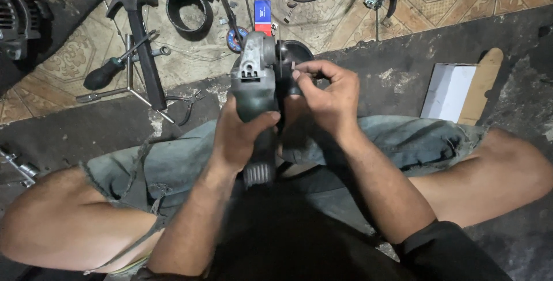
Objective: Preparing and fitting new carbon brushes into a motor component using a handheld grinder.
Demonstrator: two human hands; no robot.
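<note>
An angle grinder (257, 79) with a dark green body and grey gear head stands upright over my lap. My left hand (239, 134) is wrapped around its body, thumb across the front. My right hand (325, 94) is at the grinder's head, its fingertips pinching a small metal part (294, 69) next to the black guard (294, 50). What the part is I cannot make out.
On the tiled floor ahead lie a hammer (141, 39), a black-handled screwdriver (106, 72), a cross wrench (129, 88), pliers (187, 105), a black ring clamp (187, 7), a small red and blue box (262, 15) and cables. A white box (449, 91) sits on the dark mat at right.
</note>
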